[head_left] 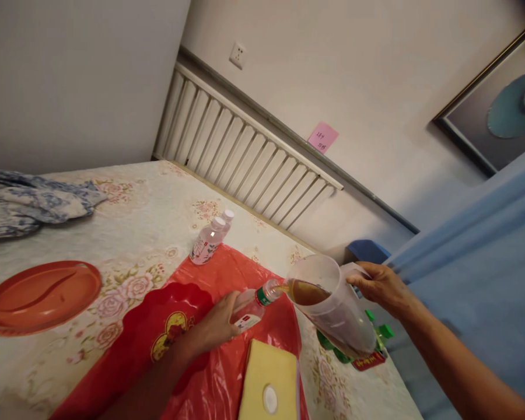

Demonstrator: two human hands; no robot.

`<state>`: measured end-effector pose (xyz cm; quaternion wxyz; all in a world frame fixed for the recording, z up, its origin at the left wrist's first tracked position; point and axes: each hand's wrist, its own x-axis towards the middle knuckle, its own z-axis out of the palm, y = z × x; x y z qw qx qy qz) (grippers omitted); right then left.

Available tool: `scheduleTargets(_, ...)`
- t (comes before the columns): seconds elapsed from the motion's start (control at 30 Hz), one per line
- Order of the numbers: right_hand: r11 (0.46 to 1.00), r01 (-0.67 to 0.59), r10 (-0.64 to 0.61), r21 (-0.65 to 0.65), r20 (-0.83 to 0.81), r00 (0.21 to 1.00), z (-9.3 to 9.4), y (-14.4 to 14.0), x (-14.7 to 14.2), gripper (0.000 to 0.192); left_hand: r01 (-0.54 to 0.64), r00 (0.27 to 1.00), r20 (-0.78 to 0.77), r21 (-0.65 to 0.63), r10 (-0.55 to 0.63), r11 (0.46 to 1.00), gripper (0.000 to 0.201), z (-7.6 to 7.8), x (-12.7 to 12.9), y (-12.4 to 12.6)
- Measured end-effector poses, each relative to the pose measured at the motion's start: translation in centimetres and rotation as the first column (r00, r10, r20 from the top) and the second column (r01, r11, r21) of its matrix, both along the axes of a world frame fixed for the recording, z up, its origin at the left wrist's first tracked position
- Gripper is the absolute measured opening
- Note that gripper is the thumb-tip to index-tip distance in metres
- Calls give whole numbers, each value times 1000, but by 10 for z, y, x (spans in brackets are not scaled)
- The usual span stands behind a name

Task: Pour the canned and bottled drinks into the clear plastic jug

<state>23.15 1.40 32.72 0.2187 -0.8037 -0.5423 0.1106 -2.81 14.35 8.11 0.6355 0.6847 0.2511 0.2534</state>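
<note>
My left hand grips a small clear plastic bottle with a red-and-white label and a green neck ring, tilted over the red plastic sheet. My right hand holds the handle of a clear plastic pitcher of brown liquid. The pitcher is tipped left, its spout touching the bottle's mouth, and brown liquid runs from spout to bottle.
Two capped pink-labelled bottles stand at the sheet's far edge. A red oval tray lies at the left on the floral cloth. A yellow packet lies near me. Green caps sit beneath the pitcher. A slatted radiator lines the wall.
</note>
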Motion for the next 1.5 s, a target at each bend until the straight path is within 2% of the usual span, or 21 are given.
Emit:
scheduleTargets(0.23,1000,6,-6,7,22,1000,1,1,-2,35,45,996,79,-29,-43,999,59,-2,0,2)
scheduleTargets(0.4,1000,-2,2,4,3,1000,2,1,-3,37,-2,998,62,-8,2,1000,60,-2,0,0)
scheduleTargets(0.67,1000,8,-8,11,7,1000,3,2,-7,38,4,1000,8,38,-4,999,64,-7,2,3)
scheduleTargets(0.93,1000,-1,1,0,-22,1000,1,3,-5,35,37,995,89,41,-40,998,64,-10,1,3)
scheduleTargets(1.27,1000,1,-1,-3,-1,1000,2,4,-9,35,5,999,47,33,-7,999,60,-8,1,2)
scheduleTargets(1.5,1000,3,0,23,-115,993,-6,3,-3,40,-6,1000,19,37,6,999,61,-9,2,2)
